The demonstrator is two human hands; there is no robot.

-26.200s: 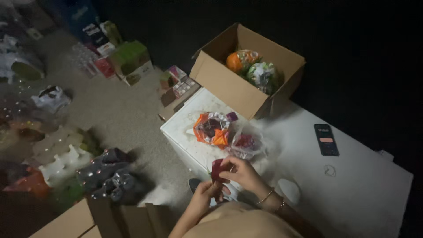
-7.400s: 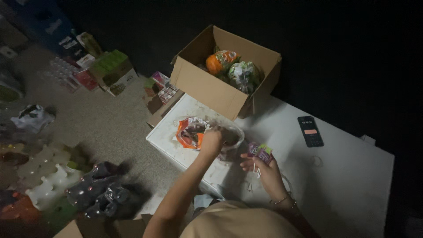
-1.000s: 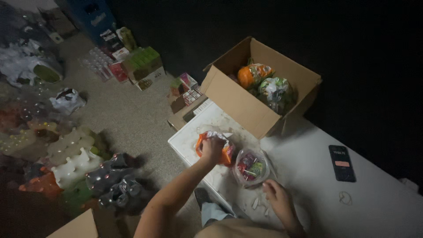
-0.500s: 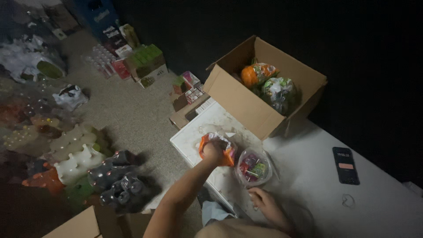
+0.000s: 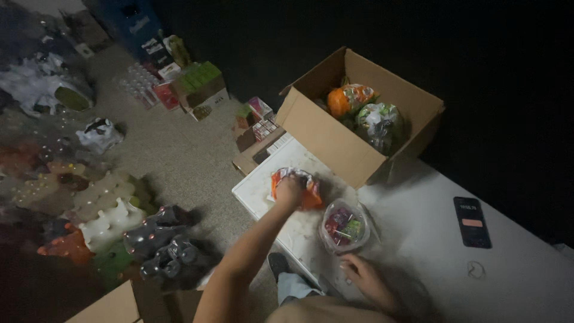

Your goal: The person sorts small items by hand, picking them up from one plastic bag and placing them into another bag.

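Note:
My left hand reaches across the white table and is closed on an orange snack bag near the table's far left corner. Beside it lies a clear plastic bag filled with small red, purple and green packets. My right hand rests on the table near its front edge, just below that clear bag, fingers loosely curled; it holds nothing that I can make out. An open cardboard box stands at the back of the table with an orange bag and a green-white bag inside.
A dark phone lies on the table at the right, a small ring-shaped item in front of it. The floor at left holds packs of bottles, small cartons and bags. Another cardboard box sits bottom left.
The view has shifted slightly. My left hand stays on the orange bag. My right hand has slid back toward the front edge of the table.

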